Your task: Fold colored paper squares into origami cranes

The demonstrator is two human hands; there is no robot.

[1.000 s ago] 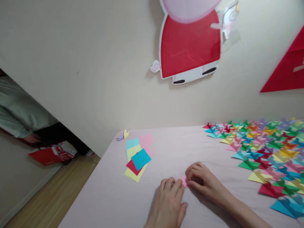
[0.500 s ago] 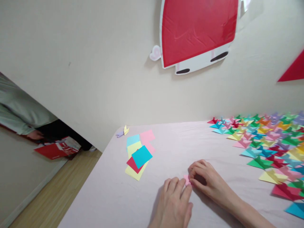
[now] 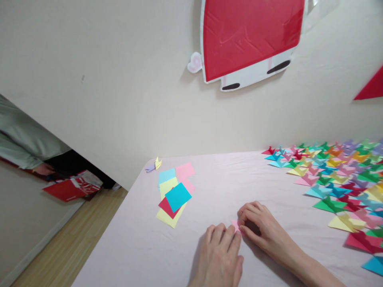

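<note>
At lower centre, left hand (image 3: 220,251) spread loosely, right hand (image 3: 260,223) curled, both touching pink paper (image 3: 235,225), any pinch unclear; surface (image 3: 134,247) reaches a slanting edge, lower left.

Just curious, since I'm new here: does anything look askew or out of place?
Mildly: the loose paper sheets overlap at uneven angles, unlike the rowed folded shapes at right. Nothing looks clearly spilled or damaged.

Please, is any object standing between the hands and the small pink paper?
Nothing visible does: the left hand and the right hand are at the pink paper, partly covering it. The loose coloured sheets lie off to the left.
</note>
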